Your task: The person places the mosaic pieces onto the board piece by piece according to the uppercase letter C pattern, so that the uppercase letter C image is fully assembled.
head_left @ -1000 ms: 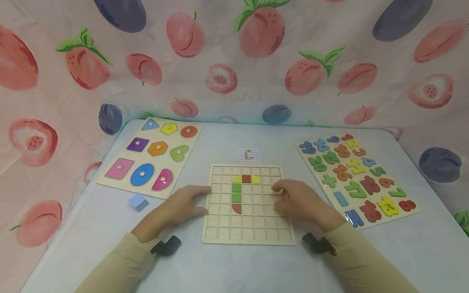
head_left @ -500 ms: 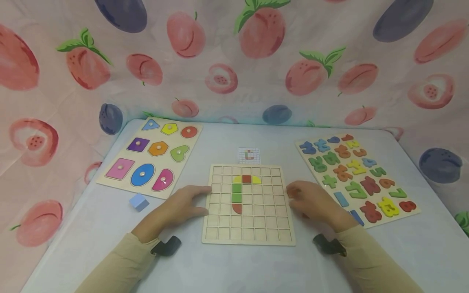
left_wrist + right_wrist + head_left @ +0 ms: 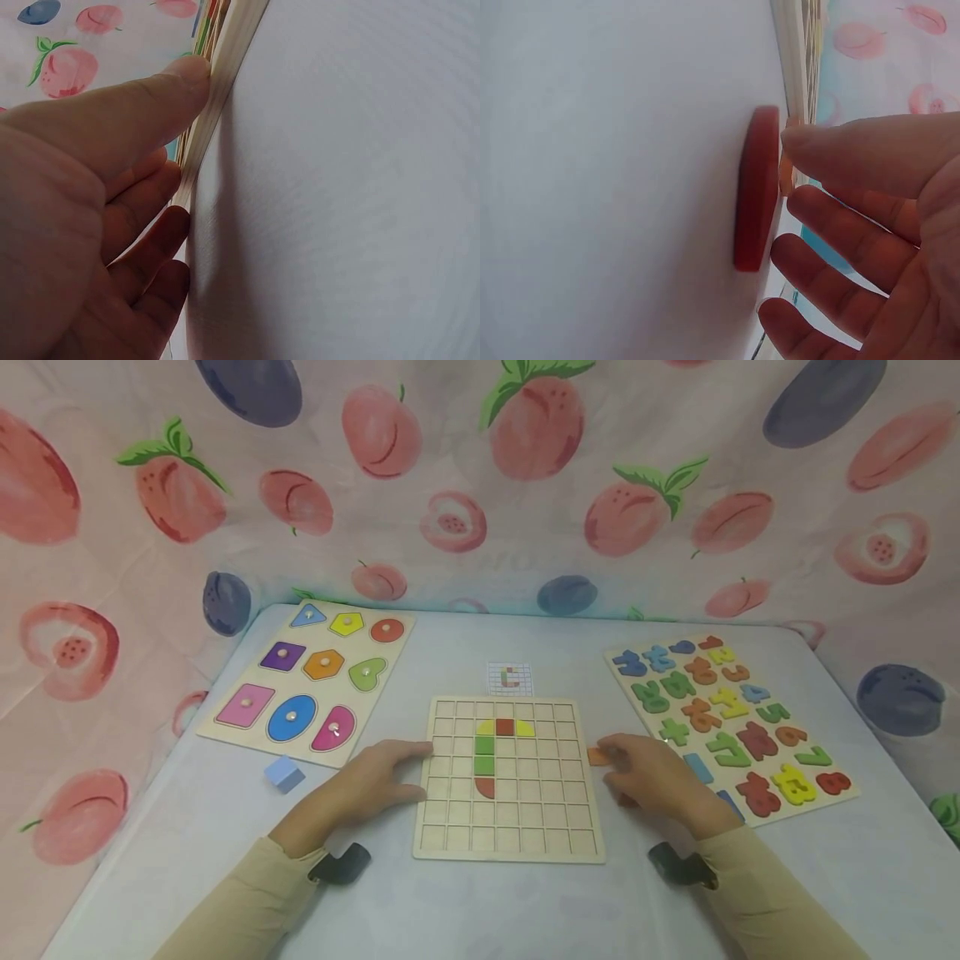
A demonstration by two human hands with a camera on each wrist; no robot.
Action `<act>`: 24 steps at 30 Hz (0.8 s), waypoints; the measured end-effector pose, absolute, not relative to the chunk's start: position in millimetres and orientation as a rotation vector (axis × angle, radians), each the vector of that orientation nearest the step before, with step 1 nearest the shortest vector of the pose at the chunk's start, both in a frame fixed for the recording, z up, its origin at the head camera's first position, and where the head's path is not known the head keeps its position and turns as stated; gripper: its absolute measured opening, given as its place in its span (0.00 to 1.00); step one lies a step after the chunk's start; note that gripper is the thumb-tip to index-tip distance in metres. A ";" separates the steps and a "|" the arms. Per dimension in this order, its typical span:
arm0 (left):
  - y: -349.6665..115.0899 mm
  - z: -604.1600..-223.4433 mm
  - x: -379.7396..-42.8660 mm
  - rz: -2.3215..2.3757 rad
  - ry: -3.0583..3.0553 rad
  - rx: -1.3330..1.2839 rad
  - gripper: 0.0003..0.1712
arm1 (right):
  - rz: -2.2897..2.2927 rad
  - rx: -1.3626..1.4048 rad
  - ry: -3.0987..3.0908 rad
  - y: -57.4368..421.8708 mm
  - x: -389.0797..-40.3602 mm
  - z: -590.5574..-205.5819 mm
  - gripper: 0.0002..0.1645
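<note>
A square wooden grid board lies flat in the middle of the table. Set in its cells are yellow corner tiles, a red square tile, green tiles and a red rounded tile. My left hand touches the board's left edge with spread thumb and forefinger. Just off the right edge, my right hand pinches an orange tile, thumb on top. In the right wrist view a red piece lies beside those fingers; whether they touch it I cannot tell. The hand hides it from the head view.
A small pattern card lies behind the board. A blue block sits at left, by a knobbed shape puzzle. A number puzzle board reaches close to the right forearm. Fruit-print cloth hangs behind.
My right hand has moved right, off the grid board to just beyond its edge; the orange tile now shows at its fingertips. The left hand and the tiles on the board have not moved.
</note>
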State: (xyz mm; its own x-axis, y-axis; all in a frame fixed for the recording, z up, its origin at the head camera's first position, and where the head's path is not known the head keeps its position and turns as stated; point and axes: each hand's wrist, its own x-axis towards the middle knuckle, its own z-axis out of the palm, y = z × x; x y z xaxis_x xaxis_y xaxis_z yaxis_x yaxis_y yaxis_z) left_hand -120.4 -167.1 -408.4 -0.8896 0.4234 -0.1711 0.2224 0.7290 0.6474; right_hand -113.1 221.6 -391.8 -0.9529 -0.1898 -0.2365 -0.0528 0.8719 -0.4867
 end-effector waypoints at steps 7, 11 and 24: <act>-167.0 -408.5 -120.0 0.932 2.624 0.510 0.36 | -0.755 -0.149 2.749 224.1 -111.0 -392.1 0.28; -166.3 -408.8 -120.2 0.933 2.625 0.493 0.36 | -0.760 -0.145 2.741 223.2 -112.3 -390.6 0.28; -166.0 -409.3 -119.9 0.935 2.631 0.479 0.36 | -0.740 -0.144 2.731 218.2 -115.7 -388.6 0.23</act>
State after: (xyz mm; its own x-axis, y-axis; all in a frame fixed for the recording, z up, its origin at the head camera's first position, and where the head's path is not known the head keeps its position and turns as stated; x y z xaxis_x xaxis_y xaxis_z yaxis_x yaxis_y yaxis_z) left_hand -119.9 -166.0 -409.3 -0.8970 0.4067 -0.1734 0.2061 0.7316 0.6498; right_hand -115.7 218.2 -388.6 -0.9476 -0.1752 -0.2670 -0.0164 0.8617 -0.5071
